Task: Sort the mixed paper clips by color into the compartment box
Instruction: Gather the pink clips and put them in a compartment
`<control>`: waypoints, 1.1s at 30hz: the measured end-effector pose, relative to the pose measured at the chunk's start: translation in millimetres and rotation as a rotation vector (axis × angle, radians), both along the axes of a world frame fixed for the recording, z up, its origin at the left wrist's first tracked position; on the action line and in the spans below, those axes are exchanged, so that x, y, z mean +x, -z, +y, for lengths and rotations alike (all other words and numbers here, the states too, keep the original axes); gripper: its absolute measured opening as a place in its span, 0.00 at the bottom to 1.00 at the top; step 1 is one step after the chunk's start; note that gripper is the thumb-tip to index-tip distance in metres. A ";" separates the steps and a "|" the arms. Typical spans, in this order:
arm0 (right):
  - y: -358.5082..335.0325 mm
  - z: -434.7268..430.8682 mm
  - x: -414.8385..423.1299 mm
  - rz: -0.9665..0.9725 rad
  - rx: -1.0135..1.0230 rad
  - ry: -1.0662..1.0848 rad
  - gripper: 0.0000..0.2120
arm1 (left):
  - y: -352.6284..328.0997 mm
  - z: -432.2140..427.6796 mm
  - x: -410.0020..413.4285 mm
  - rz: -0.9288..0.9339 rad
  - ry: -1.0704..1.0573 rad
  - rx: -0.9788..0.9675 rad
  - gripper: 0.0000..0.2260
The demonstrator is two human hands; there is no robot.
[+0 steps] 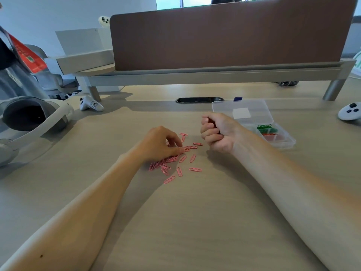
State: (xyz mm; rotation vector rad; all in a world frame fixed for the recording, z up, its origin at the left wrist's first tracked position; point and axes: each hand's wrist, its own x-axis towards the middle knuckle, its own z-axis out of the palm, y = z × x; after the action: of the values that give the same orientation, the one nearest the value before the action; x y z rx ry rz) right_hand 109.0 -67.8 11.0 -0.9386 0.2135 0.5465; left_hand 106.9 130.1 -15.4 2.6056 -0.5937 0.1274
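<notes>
On the desk, the clear compartment box is kept open at the far right within easy reach, and green clips and red clips are already lodged in separate compartments. The right hand is held just beside the box, closed into a tight fist, apparently so that a gathered batch is kept, though only a reddish glimpse is shown between the fingers. The left hand is lowered with thumb and forefinger narrowed to a pinch on the pink paper clips, which are left scattered mid-desk, unsorted.
</notes>
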 end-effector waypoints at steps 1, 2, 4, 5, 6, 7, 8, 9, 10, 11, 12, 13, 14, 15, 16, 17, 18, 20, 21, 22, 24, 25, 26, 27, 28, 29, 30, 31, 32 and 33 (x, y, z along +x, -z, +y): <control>0.1 -0.4 0.0 -0.006 -0.008 0.002 0.16 | -0.6 -0.1 0.3 0.004 0.005 0.007 0.06; -0.2 -0.5 -0.3 -0.014 -0.019 0.005 0.15 | -0.9 -0.3 0.5 0.002 0.005 0.012 0.05; -1.7 -1.4 -1.1 -0.040 -0.029 0.013 0.15 | -0.7 -1.1 -0.9 -0.021 -0.009 0.004 0.03; -2.4 -2.8 -1.2 -0.057 -0.025 0.021 0.16 | -0.5 -2.1 -1.8 -0.037 -0.020 -0.014 0.03; -3.3 -4.7 -1.1 -0.073 -0.021 0.028 0.17 | 0.0 -3.4 -2.4 -0.056 -0.027 -0.046 0.03; -4.5 -7.9 -0.9 -0.090 -0.021 0.035 0.19 | 0.5 -5.2 -3.0 -0.079 -0.026 -0.085 0.03; -6.0 -11.6 -0.3 -0.104 -0.023 0.046 0.20 | 0.5 -7.5 -3.8 -0.101 -0.018 -0.120 0.04; -8.2 -16.6 0.2 -0.116 -0.025 0.063 0.21 | 0.4 -10.4 -5.0 -0.116 -0.004 -0.144 0.04; -10.8 -22.7 0.6 -0.124 -0.023 0.089 0.22 | 0.5 -13.8 -6.7 -0.125 0.015 -0.154 0.04; -14.8 -31.0 1.1 -0.133 -0.015 0.127 0.23 | 0.4 -19.0 -8.2 -0.130 0.038 -0.155 0.05; -18.1 -39.2 1.3 -0.140 -0.002 0.170 0.23 | 0.7 -24.1 -9.8 -0.129 0.064 -0.147 0.05; -21.3 -49.4 1.5 -0.146 0.009 0.217 0.24 | 0.8 -30.5 -11.1 -0.125 0.091 -0.136 0.06; -23.5 -59.8 1.4 -0.152 0.011 0.259 0.25 | 0.7 -36.9 -12.4 -0.124 0.117 -0.123 0.07; -25.1 -71.3 1.1 -0.157 0.005 0.295 0.26 | 0.2 -44.0 -13.1 -0.126 0.143 -0.112 0.08; -25.9 -82.4 0.2 -0.162 -0.008 0.324 0.27 | -0.6 -51.1 -13.9 -0.128 0.168 -0.099 0.10; -26.2 -93.2 -1.3 -0.169 -0.029 0.348 0.27 | -1.6 -58.4 -15.0 -0.129 0.192 -0.084 0.11; -26.2 -102.9 -3.2 -0.177 -0.053 0.368 0.27 | -2.0 -66.1 -15.6 -0.130 0.213 -0.066 0.13; -25.7 -119.4 -6.9 -0.192 -0.094 0.394 0.26 | -1.7 -81.2 -17.0 -0.129 0.240 -0.032 0.14; -25.5 -126.0 -8.9 -0.202 -0.112 0.402 0.25 | -0.2 -88.0 -17.2 -0.127 0.244 -0.014 0.14; -25.3 -131.2 -10.4 -0.214 -0.128 0.408 0.24 | 1.4 -93.5 -16.9 -0.126 0.242 0.004 0.14; -24.1 -138.9 -12.0 -0.239 -0.164 0.428 0.23 | 4.7 -99.8 -15.1 -0.131 0.233 0.021 0.12; -23.4 -141.9 -12.5 -0.250 -0.180 0.443 0.23 | 6.1 -101.5 -13.8 -0.136 0.227 0.018 0.10; -22.0 -144.3 -13.0 -0.258 -0.191 0.460 0.23 | 7.2 -102.2 -13.1 -0.140 0.218 0.009 0.09; -20.4 -144.8 -13.2 -0.263 -0.200 0.473 0.23 | 7.7 -101.1 -12.8 -0.147 0.208 -0.007 0.08; -18.5 -144.9 -13.2 -0.266 -0.213 0.483 0.24 | 8.8 -99.4 -12.6 -0.157 0.200 -0.026 0.08; -16.5 -144.3 -12.8 -0.266 -0.227 0.490 0.24 | 9.3 -96.9 -13.2 -0.169 0.197 -0.044 0.09; -14.1 -142.9 -11.9 -0.267 -0.239 0.496 0.24 | 10.6 -93.9 -13.7 -0.177 0.198 -0.059 0.10; -12.0 -140.9 -11.0 -0.268 -0.247 0.502 0.24 | 12.0 -90.5 -14.1 -0.185 0.205 -0.076 0.11; -9.8 -138.2 -9.6 -0.268 -0.251 0.508 0.24 | 13.4 -87.0 -14.9 -0.189 0.212 -0.093 0.11; -7.9 -135.2 -8.8 -0.270 -0.256 0.515 0.24 | 15.1 -83.9 -15.4 -0.195 0.218 -0.111 0.12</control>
State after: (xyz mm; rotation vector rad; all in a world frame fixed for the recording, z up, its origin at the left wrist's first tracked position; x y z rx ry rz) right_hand 100.2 -202.9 18.8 -1.1439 0.2737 -0.0864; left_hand 91.5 46.2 -30.5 2.4188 -0.9080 0.3365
